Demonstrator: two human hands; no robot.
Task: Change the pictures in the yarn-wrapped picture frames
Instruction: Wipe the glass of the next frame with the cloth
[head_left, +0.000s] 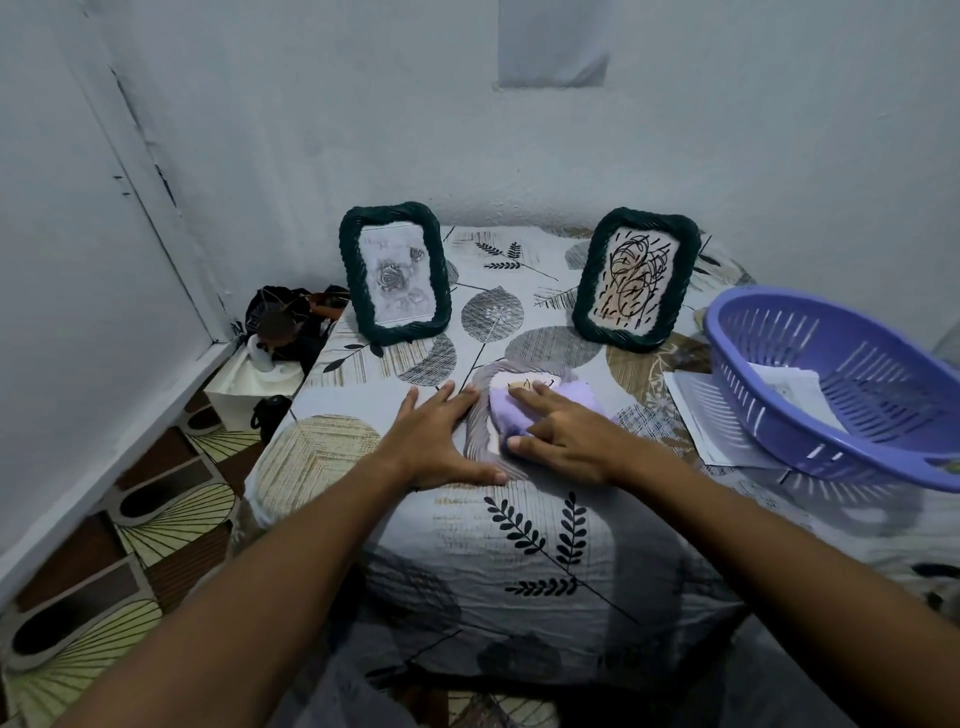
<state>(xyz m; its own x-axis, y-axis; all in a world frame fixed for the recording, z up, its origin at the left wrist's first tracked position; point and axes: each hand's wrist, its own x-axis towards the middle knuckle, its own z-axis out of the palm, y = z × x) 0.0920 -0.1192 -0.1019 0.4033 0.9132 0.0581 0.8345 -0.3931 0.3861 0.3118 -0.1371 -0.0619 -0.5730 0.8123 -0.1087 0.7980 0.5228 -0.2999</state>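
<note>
Two dark green yarn-wrapped frames stand upright at the back of the table. The left frame (394, 274) holds a grey rose drawing; the right frame (636, 279) holds a black scribble picture. A third, grey yarn-wrapped frame (480, 415) lies flat near the table's middle. My right hand (563, 432) presses a purple cloth (524, 410) onto its picture, fingers gripping the cloth. My left hand (441, 439) rests flat against that frame's left edge, fingers spread, holding nothing.
A purple plastic basket (841, 384) with papers in it sits at the right, resting on more sheets (701, 415). The table wears a leaf-patterned cloth (519, 545). A white box and dark bags (283, 338) fill the left corner by the wall.
</note>
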